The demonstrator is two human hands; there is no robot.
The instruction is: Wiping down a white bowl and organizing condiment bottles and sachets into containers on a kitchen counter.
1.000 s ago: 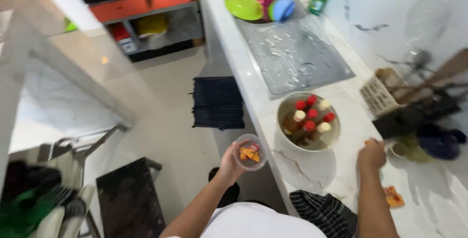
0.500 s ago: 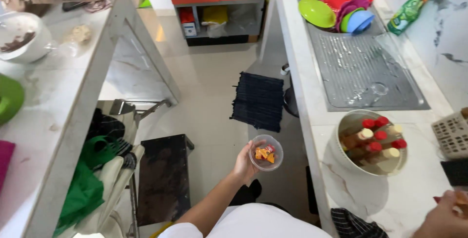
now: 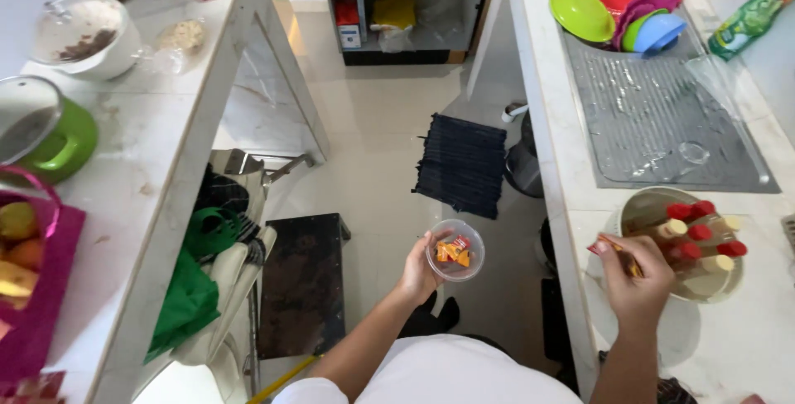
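Note:
My left hand (image 3: 416, 270) holds a small clear round container (image 3: 455, 249) with orange and red packets inside, out over the floor between two counters. My right hand (image 3: 633, 276) is closed on a thin red and orange packet (image 3: 613, 249) at the edge of the right counter. Just beyond it stands a round metal bowl (image 3: 642, 205) holding several small bottles with red and cream caps (image 3: 700, 232).
The right counter has a ribbed metal draining board (image 3: 654, 114), a sink with red, green, purple and blue plates (image 3: 621, 2) and a green bottle (image 3: 749, 16). The left counter (image 3: 157, 172) carries a white bowl (image 3: 87, 36), a green pot (image 3: 45, 135) and a pink fruit basket (image 3: 33, 288). A dark mat (image 3: 461, 164) lies on the floor.
The view has swung left, away from the right counter. My right hand has lifted from the counter's far end to the bowl's edge, now with a packet in it. The left hand still holds the container.

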